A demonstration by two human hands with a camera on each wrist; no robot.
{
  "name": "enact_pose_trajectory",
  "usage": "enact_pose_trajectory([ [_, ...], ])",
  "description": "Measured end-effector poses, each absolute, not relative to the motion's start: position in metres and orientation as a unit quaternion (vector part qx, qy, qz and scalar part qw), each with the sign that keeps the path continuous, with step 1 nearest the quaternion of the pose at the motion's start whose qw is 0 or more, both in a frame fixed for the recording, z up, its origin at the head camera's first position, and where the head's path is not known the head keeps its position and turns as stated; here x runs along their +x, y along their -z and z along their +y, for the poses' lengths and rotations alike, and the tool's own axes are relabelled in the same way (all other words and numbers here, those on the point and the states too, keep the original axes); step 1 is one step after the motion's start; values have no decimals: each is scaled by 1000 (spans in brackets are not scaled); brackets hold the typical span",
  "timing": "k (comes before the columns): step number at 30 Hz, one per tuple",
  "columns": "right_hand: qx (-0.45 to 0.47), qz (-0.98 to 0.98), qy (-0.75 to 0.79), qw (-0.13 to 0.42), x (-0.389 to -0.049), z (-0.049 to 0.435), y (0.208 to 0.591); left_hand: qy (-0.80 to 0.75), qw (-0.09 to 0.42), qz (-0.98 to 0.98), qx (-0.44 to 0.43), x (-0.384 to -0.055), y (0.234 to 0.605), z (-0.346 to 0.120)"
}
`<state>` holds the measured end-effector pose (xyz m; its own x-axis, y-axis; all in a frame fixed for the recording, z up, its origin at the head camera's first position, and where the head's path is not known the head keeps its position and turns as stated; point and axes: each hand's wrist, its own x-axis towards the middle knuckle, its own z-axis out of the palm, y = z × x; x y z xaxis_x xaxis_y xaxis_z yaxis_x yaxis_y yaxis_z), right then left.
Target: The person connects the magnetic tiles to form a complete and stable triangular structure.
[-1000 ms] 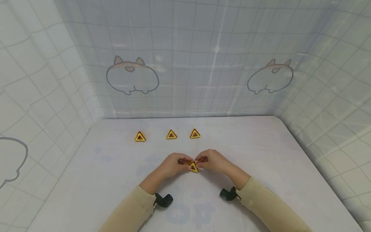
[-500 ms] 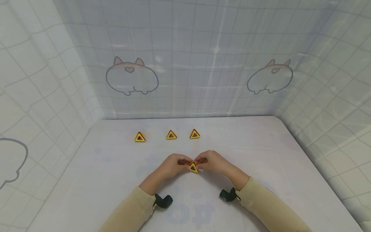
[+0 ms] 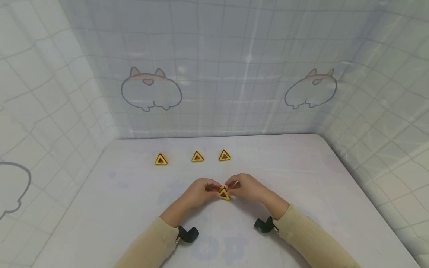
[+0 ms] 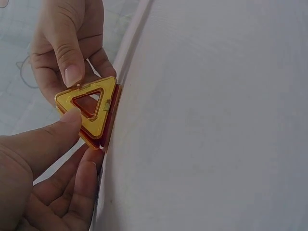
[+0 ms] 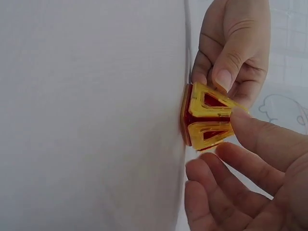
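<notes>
Close to the middle of the table, both hands hold a small pyramid of yellow and red magnetic tiles (image 3: 224, 195), which stands on the tabletop. My left hand (image 3: 197, 191) grips it from the left; in the left wrist view its thumb (image 4: 72, 118) presses a triangular face. From the other side my right hand (image 3: 246, 186) pinches it, its thumb (image 5: 240, 115) near the tip in the right wrist view. Fingers partly hide the pyramid's back.
Three more yellow and red triangular pieces, a left one (image 3: 161, 159), a middle one (image 3: 197, 156) and a right one (image 3: 224, 155), stand in a row towards the back of the white table (image 3: 285, 160). Grid-patterned curtains (image 3: 214, 74) enclose the back and sides.
The held pyramid has turned slightly between the fingers, so its front face points more towards the head camera. Both hands stay almost in place; the three pieces behind are still on the table.
</notes>
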<state>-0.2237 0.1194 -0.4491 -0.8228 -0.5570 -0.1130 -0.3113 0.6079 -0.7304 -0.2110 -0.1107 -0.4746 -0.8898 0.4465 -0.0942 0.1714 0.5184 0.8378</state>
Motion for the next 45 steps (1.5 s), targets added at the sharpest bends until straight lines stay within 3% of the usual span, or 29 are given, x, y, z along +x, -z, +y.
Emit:
enact_pose_trajectory([
  [9, -284, 870, 382, 132, -222, 110, 451, -441, 119, 877, 148, -209, 472, -120],
  [20, -244, 897, 353, 103, -225, 121, 444, -438, 70, 893, 77, -201, 466, -142],
  [33, -167, 925, 339, 45, -258, 163, 437, -449, 0, 892, 61, -198, 460, -184],
  [40, -108, 932, 343, 37, -277, 182, 435, -452, -2, 892, 20, -193, 459, -207],
  [45, -88, 940, 327, 33, -294, 191, 440, -441, -39, 897, 12, -195, 457, -226],
])
